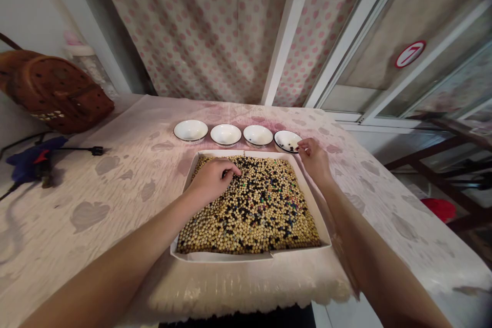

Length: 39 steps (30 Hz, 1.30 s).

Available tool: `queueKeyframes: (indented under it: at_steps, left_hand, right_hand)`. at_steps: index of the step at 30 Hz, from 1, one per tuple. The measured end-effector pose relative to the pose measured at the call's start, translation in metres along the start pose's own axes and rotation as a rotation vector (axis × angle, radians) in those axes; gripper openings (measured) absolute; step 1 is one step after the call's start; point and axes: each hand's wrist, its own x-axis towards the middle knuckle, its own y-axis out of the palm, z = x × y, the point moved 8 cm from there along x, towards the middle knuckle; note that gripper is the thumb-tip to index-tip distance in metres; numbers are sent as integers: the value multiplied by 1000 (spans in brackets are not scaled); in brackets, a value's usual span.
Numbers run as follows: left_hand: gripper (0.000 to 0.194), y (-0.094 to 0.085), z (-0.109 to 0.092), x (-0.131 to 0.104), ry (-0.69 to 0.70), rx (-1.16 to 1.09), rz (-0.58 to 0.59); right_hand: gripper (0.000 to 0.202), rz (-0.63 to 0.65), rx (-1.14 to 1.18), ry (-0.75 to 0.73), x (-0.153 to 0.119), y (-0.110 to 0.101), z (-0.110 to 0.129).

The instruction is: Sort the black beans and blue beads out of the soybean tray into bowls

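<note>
A shallow white box (326, 240) holds a spread of small round beads (249, 215), mostly cream and black with some coloured ones. Over its far left part, my left hand (215, 177) has its fingers pinched together at the beads; whatever is between them is too small to make out. Several white dark-rimmed bowls stand in a row behind the box. At the right rim of the rightmost bowl (283, 138), my right hand (315, 161) has its fingertips closed, their contents hidden. A few black beads lie inside that bowl. The third bowl (258, 134) has a dark speck in it.
A patterned cloth covers the table (115, 220). To the left are a brown bag (65, 92), a blue tool resembling a glue gun (34, 159) and a black plug (97, 150). Dotted curtains (207, 31) hang behind. A dark wooden chair (438, 169) stands right.
</note>
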Motion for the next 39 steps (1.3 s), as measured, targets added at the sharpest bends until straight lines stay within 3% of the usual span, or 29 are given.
queueKeyframes:
  at_steps: [6, 11, 14, 18, 20, 25, 39]
  left_hand:
    - [30, 0, 0, 0, 19, 10, -13]
    - [29, 0, -2, 0, 15, 19, -5]
    - [29, -1, -1, -1, 10, 16, -4]
    - [29, 0, 1, 0, 5, 13, -2]
    - [30, 0, 1, 0, 6, 9, -3]
    - [30, 0, -1, 0, 16, 11, -2]
    - [30, 0, 0, 0, -12, 13, 12]
  right_hand:
    - [23, 33, 15, 47, -4, 1, 0]
    - [23, 54, 121, 29, -12, -9, 23]
    - [20, 233, 182, -23, -23, -2, 52]
    - [18, 622, 153, -253, -52, 21, 105]
    - [18, 726, 107, -336, -64, 29, 119]
    - [18, 718, 5, -402, -73, 36, 123]
    - [9, 718, -55, -375, -66, 31, 118]
